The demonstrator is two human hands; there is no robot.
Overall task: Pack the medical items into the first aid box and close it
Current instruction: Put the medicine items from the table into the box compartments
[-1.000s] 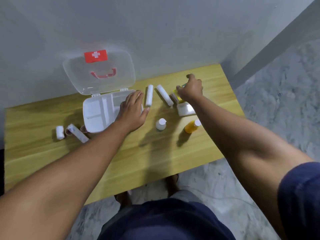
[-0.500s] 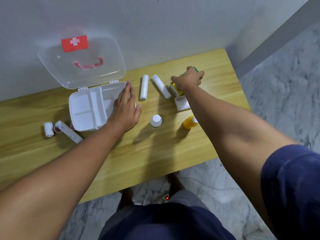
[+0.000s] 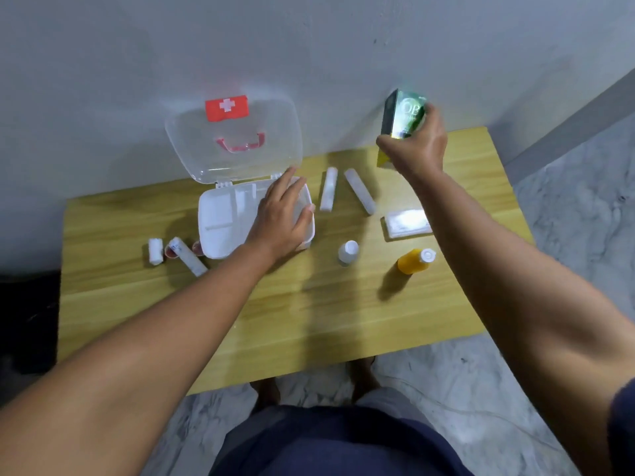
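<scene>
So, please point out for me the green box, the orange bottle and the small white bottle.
green box [image 3: 404, 113]: head view, on its shiny green front face, above the fingers.
orange bottle [image 3: 412, 261]: head view, on its orange body, below the white cap.
small white bottle [image 3: 347, 252]: head view, on its white cap and shoulder.

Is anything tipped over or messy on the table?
Yes, a little: the orange bottle lies on its side near the table's right edge, while the small white bottle beside it stands upright. Nothing looks spilled.

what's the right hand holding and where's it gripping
The right hand holds a green box lifted off the table, gripped around its lower part.
</scene>
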